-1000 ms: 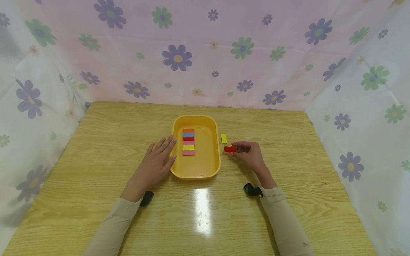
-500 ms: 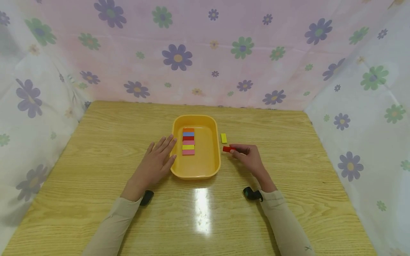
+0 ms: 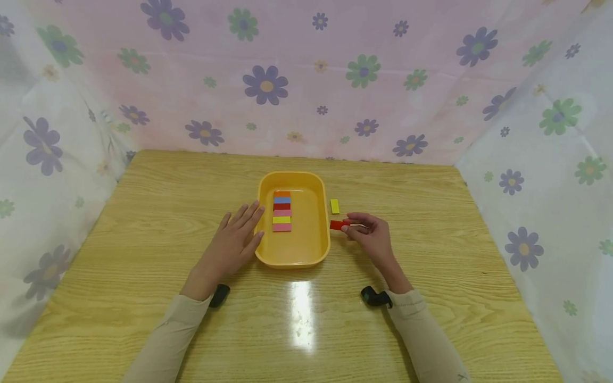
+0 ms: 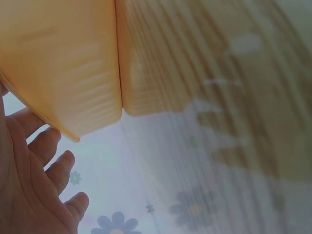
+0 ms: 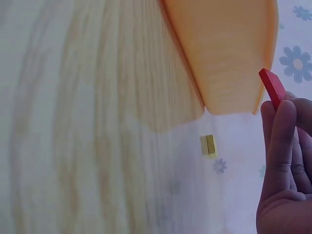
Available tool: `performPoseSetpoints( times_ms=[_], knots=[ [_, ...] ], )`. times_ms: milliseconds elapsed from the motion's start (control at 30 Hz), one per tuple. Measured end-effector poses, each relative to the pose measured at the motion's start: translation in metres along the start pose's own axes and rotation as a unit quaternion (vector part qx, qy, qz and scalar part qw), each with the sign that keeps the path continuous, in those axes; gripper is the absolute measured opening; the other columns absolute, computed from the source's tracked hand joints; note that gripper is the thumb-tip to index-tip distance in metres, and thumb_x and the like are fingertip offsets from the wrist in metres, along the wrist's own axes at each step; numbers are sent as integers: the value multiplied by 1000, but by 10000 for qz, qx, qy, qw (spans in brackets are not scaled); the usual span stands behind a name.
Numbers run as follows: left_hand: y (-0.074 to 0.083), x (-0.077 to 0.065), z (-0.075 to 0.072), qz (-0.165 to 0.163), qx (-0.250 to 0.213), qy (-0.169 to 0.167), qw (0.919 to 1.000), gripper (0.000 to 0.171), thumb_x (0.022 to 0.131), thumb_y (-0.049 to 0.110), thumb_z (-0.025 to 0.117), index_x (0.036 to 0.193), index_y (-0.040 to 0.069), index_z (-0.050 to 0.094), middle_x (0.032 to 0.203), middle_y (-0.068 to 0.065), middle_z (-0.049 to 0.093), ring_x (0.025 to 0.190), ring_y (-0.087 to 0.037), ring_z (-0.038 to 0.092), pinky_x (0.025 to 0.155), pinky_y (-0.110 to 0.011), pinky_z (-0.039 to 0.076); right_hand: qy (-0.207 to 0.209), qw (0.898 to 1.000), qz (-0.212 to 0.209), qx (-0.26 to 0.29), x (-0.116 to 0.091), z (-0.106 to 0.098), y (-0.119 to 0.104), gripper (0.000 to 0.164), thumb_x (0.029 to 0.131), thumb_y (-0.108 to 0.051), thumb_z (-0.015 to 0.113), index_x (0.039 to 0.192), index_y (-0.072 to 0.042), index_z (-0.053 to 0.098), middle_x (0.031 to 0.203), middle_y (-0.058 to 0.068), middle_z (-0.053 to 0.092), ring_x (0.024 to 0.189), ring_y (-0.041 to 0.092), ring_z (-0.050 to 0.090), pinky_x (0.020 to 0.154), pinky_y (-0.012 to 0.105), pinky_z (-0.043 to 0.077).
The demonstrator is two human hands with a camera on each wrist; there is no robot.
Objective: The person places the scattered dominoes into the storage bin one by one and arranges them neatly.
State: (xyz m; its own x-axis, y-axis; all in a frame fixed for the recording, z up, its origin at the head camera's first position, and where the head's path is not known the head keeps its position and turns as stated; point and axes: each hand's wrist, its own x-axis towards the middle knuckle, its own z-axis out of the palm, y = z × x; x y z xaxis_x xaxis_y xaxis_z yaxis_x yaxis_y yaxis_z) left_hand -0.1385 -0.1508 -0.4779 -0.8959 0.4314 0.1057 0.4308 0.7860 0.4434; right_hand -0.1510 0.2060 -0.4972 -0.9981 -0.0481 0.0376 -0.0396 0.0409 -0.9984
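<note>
My right hand (image 3: 374, 238) pinches a red rectangular block (image 3: 337, 225) between thumb and fingers, just outside the right rim of a yellow plastic tray (image 3: 310, 255). In the right wrist view the red block (image 5: 274, 87) tilts up from the fingertips, level with the upper tray wall. My left hand (image 3: 233, 242) rests against the tray's left rim with its fingers spread and fairly straight. Inside the tray a column of flat blocks lies edge to edge: orange (image 3: 282, 194), blue (image 3: 282, 200), dark red (image 3: 282, 207), pink, yellow (image 3: 281, 219) and pink (image 3: 281, 227).
One yellow block (image 3: 334, 206) lies on the wooden table (image 3: 431, 239), right of the tray and beyond the red block. Flowered cloth (image 3: 306, 69) hangs behind the table and on both sides. A black camera (image 3: 375, 297) is worn at my right wrist.
My right hand has moved slightly left with the red block, bringing its end close to the tray's right rim. The left hand and the blocks in the tray have stayed put.
</note>
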Motion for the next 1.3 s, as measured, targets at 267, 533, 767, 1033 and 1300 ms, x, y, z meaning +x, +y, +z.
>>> performPoseSetpoints(
  times_ms=[267, 533, 767, 1033, 1300],
  knots=[
    [0, 0, 1, 26, 8, 31, 10000, 61, 109, 35, 45, 162, 12, 26, 169, -8, 21, 156, -35, 18, 123, -64, 9, 248, 9990, 0, 361, -6, 8, -9, 43, 90, 4, 74, 126, 19, 57, 98, -4, 77, 83, 9, 74, 69, 26, 62],
    [1, 0, -1, 1, 20, -59, 10000, 62, 110, 36, 43, 163, 13, 24, 170, -8, 19, 156, -35, 17, 123, -64, 8, 489, 9969, 31, 624, -11, 16, -18, 42, 89, 6, 74, 124, 20, 56, 94, -5, 78, 81, 10, 74, 66, 25, 61],
    [1, 0, -1, 21, 9, -48, 10000, 61, 109, 36, 43, 163, 13, 25, 170, -8, 19, 156, -36, 17, 123, -64, 8, 328, 9976, 60, 605, -12, 29, -26, 36, 87, 3, 77, 119, 12, 63, 96, -1, 77, 81, 13, 76, 67, 29, 62],
    [1, 0, -2, 31, 20, -37, 10000, 61, 110, 36, 43, 163, 12, 25, 170, -9, 20, 156, -36, 18, 123, -64, 9, 199, 9982, 161, 541, -12, 53, -30, 41, 85, 1, 79, 120, 14, 62, 95, 2, 76, 79, 19, 76, 67, 29, 62],
    [0, -1, -1, 79, 35, 84, 9999, 61, 109, 36, 44, 162, 11, 28, 169, -9, 23, 155, -37, 20, 123, -65, 11, 146, 9983, -23, 572, -12, 85, -35, 31, 85, 1, 80, 113, 9, 67, 99, 13, 76, 86, 42, 74, 68, 34, 63]
  ],
)
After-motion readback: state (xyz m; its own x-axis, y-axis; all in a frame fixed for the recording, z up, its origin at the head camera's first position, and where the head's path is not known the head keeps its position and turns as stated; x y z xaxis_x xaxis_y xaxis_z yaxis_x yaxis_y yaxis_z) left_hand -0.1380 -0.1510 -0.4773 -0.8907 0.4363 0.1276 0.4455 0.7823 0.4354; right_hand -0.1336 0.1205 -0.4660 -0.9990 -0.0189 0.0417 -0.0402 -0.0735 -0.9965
